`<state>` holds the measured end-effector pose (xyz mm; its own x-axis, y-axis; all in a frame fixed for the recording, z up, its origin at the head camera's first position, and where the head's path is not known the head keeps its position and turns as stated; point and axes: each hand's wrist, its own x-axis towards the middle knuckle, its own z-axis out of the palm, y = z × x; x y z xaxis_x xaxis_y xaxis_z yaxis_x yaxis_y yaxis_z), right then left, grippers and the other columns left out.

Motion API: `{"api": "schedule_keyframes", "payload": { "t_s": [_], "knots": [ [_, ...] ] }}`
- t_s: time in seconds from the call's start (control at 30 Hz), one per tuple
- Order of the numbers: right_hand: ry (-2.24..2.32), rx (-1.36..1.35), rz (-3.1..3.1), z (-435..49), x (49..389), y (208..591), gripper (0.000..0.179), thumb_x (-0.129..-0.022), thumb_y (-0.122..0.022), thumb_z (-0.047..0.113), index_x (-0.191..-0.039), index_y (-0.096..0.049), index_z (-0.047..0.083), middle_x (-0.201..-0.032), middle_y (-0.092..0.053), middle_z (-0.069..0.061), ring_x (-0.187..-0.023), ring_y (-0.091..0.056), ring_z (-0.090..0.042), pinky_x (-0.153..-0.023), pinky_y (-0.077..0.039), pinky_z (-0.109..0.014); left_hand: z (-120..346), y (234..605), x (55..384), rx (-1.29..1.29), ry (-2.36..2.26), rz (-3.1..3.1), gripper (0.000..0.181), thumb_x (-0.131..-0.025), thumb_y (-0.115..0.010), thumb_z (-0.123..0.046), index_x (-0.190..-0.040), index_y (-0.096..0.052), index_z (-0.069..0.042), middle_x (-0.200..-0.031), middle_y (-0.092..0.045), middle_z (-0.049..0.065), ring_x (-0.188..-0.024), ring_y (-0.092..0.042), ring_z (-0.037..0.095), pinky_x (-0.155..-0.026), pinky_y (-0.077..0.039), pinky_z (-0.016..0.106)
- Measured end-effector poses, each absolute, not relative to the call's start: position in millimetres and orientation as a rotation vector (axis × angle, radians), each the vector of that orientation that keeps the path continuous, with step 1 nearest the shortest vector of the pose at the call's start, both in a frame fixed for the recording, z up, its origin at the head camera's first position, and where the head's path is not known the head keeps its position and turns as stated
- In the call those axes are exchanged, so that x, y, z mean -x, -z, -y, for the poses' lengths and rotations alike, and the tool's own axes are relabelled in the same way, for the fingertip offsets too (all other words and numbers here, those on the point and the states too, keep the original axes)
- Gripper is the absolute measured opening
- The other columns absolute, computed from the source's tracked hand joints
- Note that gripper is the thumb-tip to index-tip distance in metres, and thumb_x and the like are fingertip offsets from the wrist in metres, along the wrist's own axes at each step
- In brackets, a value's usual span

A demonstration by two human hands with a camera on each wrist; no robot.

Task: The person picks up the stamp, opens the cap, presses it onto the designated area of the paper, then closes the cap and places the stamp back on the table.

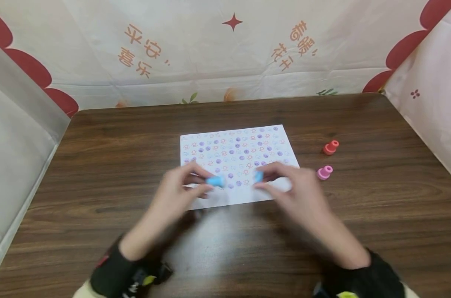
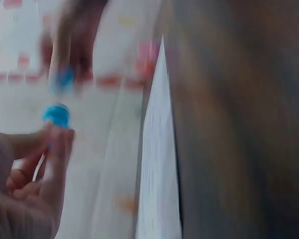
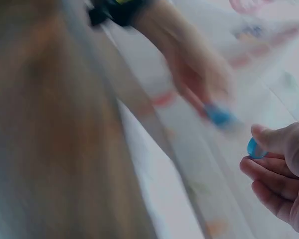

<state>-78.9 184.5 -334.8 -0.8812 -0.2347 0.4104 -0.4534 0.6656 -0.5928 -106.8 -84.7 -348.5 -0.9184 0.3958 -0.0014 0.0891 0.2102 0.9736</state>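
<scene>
Above a white sheet of paper [image 1: 210,200] covered with small purple, red and light-blue stamped prints, both hands face each other, a short gap apart. My left hand [image 1: 178,184] pinches a blue stamp [image 1: 216,181] between thumb and fingers, its wider end toward the right. Between the thumb and fingertips of my right hand [image 1: 298,186] is a short blue cap [image 1: 258,176], which looks ring-shaped in the right wrist view [image 3: 256,148]. The stamp and the cap do not touch. Motion blurs both pieces, and the stamp's printing face cannot be made out.
A red stamp [image 1: 331,147] and a pink stamp [image 1: 325,172] stand on the dark wooden table [image 1: 117,145], right of the paper. A pale printed cloth [image 1: 195,49] hangs behind the table, with more cloth at both sides.
</scene>
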Motion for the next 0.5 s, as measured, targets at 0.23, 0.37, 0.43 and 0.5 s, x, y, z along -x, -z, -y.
{"api": "schedule_keyframes", "payload": {
  "t_s": [0.23,0.37,0.43,0.5],
  "knots": [
    [-0.962,-0.417,2.580,-220.0,74.0,332.0,0.034,-0.068,-0.089,0.004,-0.098,-0.076,0.012,-0.082,-0.077,0.001,-0.077,-0.062,0.015,-0.065,-0.041,-0.011,122.9,346.1,110.2,-0.454,-1.891,-2.191,0.021,-0.090,-0.067,0.006,-0.109,-0.058,0.009,-0.102,-0.071,-0.004,-0.086,-0.073,0.007,-0.076,-0.062,0.032],
    [-0.967,-0.430,2.629,-216.8,74.1,336.6,0.037,-0.069,-0.090,0.008,-0.103,-0.075,0.013,-0.084,-0.077,0.004,-0.077,-0.067,0.004,-0.072,-0.043,-0.009,117.9,344.6,111.9,-0.470,-1.897,-2.169,0.023,-0.090,-0.068,0.004,-0.110,-0.059,0.008,-0.101,-0.071,-0.007,-0.085,-0.073,0.009,-0.077,-0.062,0.031],
    [-0.978,-0.427,2.631,-215.5,74.4,337.8,0.038,-0.069,-0.089,0.007,-0.103,-0.075,0.013,-0.084,-0.077,0.004,-0.078,-0.068,0.000,-0.075,-0.045,-0.007,115.3,343.7,112.0,-0.467,-1.898,-2.169,0.023,-0.089,-0.068,0.006,-0.110,-0.059,0.007,-0.101,-0.071,-0.005,-0.084,-0.073,0.009,-0.077,-0.061,0.031],
    [-0.989,-0.423,2.628,-215.1,74.4,338.3,0.038,-0.069,-0.089,0.007,-0.103,-0.075,0.014,-0.085,-0.077,0.004,-0.078,-0.069,-0.001,-0.074,-0.046,-0.006,113.3,343.1,112.4,-0.474,-1.897,-2.169,0.024,-0.089,-0.068,0.007,-0.111,-0.059,0.007,-0.102,-0.071,-0.002,-0.084,-0.074,0.009,-0.078,-0.061,0.031]
  ]
}}
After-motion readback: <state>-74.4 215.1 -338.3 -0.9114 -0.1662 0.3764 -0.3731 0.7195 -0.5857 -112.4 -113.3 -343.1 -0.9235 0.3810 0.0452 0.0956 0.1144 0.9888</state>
